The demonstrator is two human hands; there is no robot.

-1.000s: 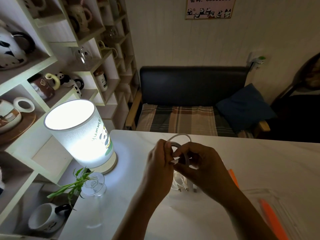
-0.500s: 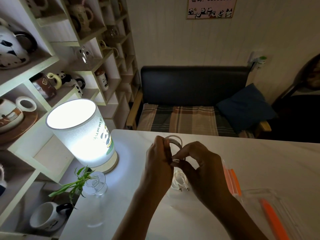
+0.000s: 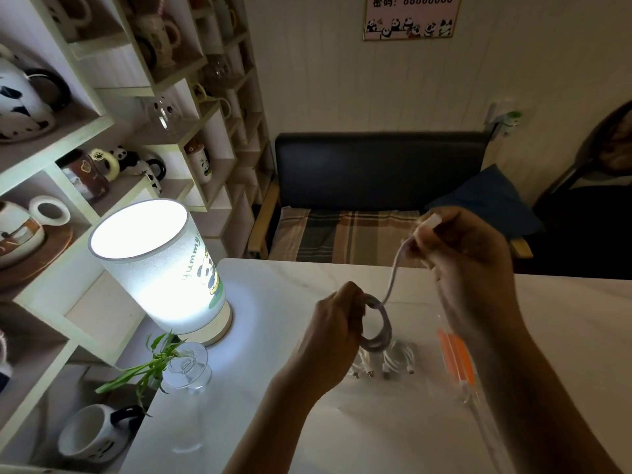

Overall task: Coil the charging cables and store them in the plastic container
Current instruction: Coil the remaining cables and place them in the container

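A white charging cable (image 3: 378,325) hangs as a small coil from my left hand (image 3: 337,331), which pinches the loops above the white table (image 3: 273,398). My right hand (image 3: 468,265) is raised higher and to the right, gripping the cable's free end near its white plug (image 3: 429,223); a short stretch of cable runs between both hands. More white cables (image 3: 388,362) lie loose on the table under the coil. The clear plastic container with an orange clip (image 3: 458,360) sits at the right, partly hidden by my right forearm.
A lit cylindrical lamp (image 3: 157,265) stands at the table's left corner, with a glass vase holding a green plant (image 3: 184,367) in front of it. Shelves of mugs (image 3: 102,172) rise on the left. A dark bench with a plaid cushion (image 3: 345,230) sits behind the table.
My right hand has pulled up and to the right, drawing out the cable's free end. The coil in my left hand now hangs lower, and the camera has moved nearer.
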